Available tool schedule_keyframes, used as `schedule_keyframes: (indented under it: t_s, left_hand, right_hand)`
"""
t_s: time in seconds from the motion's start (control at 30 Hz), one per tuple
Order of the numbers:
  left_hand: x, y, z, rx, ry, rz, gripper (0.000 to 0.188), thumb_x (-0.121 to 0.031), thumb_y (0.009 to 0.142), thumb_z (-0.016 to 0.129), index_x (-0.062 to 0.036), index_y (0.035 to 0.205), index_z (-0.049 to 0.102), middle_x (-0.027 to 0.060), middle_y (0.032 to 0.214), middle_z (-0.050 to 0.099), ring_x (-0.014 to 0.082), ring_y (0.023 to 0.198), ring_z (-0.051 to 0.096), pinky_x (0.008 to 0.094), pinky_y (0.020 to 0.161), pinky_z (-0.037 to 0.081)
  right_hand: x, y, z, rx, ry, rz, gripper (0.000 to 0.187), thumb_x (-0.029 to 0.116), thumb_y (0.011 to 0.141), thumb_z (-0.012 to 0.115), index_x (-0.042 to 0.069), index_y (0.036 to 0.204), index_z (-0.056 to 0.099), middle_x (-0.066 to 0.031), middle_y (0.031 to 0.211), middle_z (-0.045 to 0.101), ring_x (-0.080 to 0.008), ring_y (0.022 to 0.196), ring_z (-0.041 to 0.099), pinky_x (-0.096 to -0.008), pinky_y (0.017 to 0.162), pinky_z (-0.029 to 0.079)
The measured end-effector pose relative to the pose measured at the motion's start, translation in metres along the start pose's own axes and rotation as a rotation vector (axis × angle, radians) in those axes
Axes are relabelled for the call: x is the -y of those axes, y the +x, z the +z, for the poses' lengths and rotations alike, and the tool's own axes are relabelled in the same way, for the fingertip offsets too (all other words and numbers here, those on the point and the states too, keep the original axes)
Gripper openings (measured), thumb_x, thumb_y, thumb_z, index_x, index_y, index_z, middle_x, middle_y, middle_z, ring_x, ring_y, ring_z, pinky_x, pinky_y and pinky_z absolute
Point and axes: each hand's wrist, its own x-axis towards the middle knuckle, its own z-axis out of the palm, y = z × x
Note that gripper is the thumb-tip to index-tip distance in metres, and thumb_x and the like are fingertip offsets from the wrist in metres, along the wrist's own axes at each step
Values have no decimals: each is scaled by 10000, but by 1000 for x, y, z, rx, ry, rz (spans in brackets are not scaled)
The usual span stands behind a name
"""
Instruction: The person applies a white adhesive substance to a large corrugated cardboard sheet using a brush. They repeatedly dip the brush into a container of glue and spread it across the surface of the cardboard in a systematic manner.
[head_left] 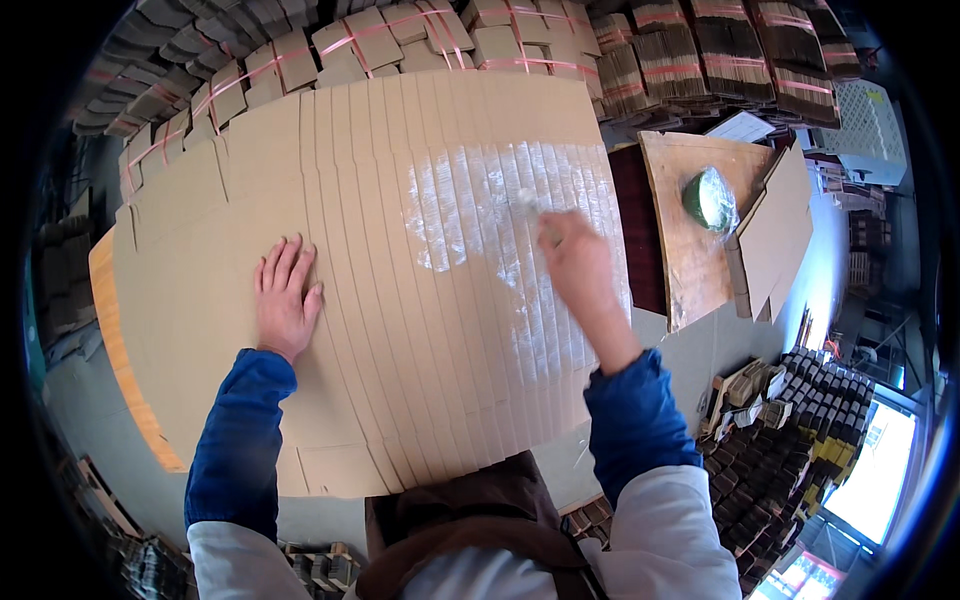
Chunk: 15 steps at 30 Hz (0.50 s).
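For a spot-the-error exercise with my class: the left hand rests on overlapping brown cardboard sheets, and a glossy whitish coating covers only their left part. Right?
The side is wrong: the head view shows the coating on the right part of the sheets; the left hand is as stated.

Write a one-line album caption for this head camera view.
Left hand resting on overlapped cardboard sheets, right hand gripping a small blurred tool over their streaky white coating.
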Motion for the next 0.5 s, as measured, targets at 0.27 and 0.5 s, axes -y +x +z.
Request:
schedule_keyframes:
  t_s: [0.27,0.5]
  left_hand:
    - [-1,0,1,-12,11,14,551,-233,909,548,-140,1447,474,81,1558,382,311,1456,300,525,1180,202]
    - [3,1,1,-21,4,8,551,-231,907,548,-137,1445,476,81,1558,382,318,1449,305,521,1177,206]
  right_hand:
    - [20,-33,6,31,44,38,97,161,881,655,95,948,681,-128,906,649,-349,723,662,-440,642,547]
    - [36,-54,0,88,59,8,110,195,878,657,106,942,670,-114,895,631,-360,719,654,-455,648,545]
